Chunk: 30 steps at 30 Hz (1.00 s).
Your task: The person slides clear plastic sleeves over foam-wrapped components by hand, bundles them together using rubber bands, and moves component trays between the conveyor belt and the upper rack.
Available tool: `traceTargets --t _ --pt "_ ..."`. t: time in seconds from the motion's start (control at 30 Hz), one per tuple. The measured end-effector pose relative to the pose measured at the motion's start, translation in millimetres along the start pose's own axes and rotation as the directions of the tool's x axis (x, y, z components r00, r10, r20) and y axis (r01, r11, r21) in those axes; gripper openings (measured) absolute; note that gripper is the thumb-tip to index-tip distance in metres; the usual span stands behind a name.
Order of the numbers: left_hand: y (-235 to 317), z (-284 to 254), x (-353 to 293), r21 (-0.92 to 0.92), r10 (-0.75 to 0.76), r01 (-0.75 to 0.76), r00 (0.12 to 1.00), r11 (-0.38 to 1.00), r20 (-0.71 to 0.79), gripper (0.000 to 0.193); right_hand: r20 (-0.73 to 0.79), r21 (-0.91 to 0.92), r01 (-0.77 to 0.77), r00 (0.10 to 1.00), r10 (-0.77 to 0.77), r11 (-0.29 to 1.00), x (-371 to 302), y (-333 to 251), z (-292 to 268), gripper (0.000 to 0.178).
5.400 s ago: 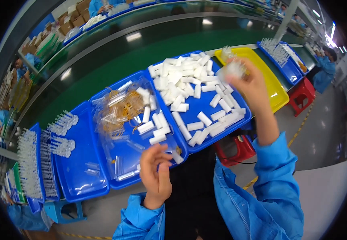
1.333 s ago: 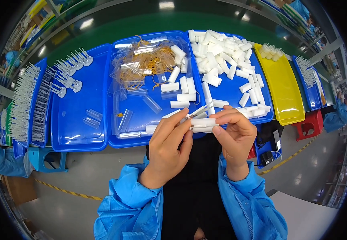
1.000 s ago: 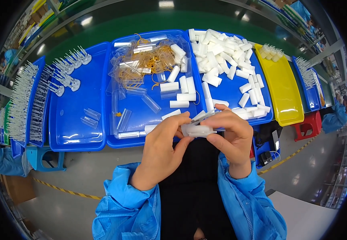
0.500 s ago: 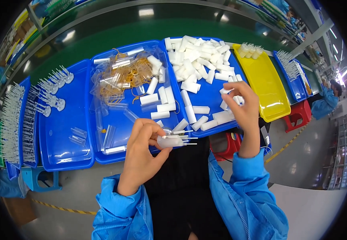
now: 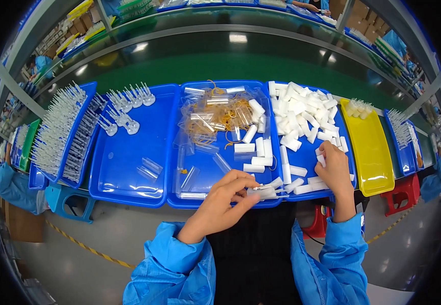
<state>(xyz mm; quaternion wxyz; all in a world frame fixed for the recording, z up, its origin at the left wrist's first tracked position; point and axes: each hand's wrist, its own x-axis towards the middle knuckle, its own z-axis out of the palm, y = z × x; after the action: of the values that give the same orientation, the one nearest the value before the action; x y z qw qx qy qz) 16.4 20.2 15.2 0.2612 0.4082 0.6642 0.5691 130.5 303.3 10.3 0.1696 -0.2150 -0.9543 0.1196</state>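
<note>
While white tubes crowd the blue tray, clear bags lie left.

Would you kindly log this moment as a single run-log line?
left hand: holds white tube bundle | right hand: picking a white tube from the blue tray | yellow tray: to the right

Clear plastic bags, crumpled and holding amber and clear parts, lie at twelve o'clock in the middle blue tray. Brown cardboard boxes stack on a shelf at eleven o'clock, more boxes at one o'clock. No signs or screens show.
</note>
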Motion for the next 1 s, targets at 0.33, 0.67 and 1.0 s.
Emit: traceTargets --t 0.33,0.67,1.0 --pt "-5 13 7 -0.118 0.086 -0.123 0.956 0.985 -0.28 0.012 -0.273 0.618 0.193 0.962 -0.022 0.762 -10 -25 -11 0.022" --pt "3 33 7 0.365 0.43 -0.298 0.826 0.882 -0.364 0.019 -0.338 0.909 0.273 0.925 0.175 0.315 -39 -92 -5 0.016" --pt "2 35 8 0.339 0.413 -0.285 0.815 0.897 -0.407 0.021 -0.331 0.887 0.215 0.914 0.236 0.409 -50 -106 16 0.015"
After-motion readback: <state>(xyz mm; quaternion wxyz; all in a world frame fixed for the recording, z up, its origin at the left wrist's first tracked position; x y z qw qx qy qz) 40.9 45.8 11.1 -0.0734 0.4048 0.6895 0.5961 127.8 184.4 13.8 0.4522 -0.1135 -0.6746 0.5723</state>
